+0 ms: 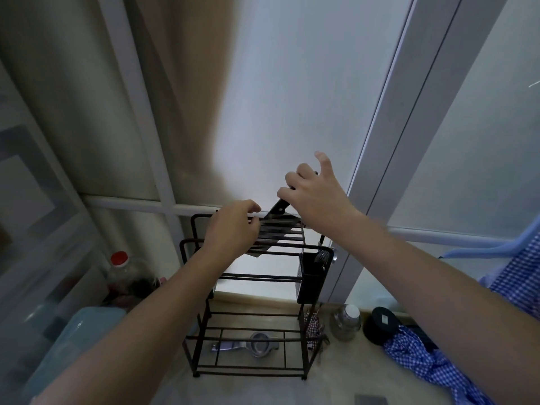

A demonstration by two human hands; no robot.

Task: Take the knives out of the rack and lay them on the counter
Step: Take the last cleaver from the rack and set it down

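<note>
Up at the top of the rack, the fingers (pixel 287 182) of the right hand (pixel 314 194) are curled around the black handle of a knife (pixel 277 210), with the little finger sticking up free and the thumb hidden behind the hand, so the grip reads as closed on the handle. That knife slants down to the left, its blade passing among the top bars of the black wire rack (pixel 251 290); the blade is blurred and partly behind the other hand, so how far it sits in the slots is hard to say. The left hand (pixel 233 226) rests on those same top bars, its fingers bent and close together over the rail, seemingly pressing on the rack rather than gripping any knife. Hooked on the rack's right side is a black utensil holder (pixel 312 276) with some metal pieces showing at its rim. On the rack's bottom shelf lies a metal squeezer (pixel 248 343). The rack stands on a pale counter (pixel 263 390) against a frosted window. To the left sits a jar with a red lid (pixel 119 258), to the right a small clear bottle (pixel 346 321) and a black round lid (pixel 381 324), beside blue checked cloth (pixel 423 363)
</note>
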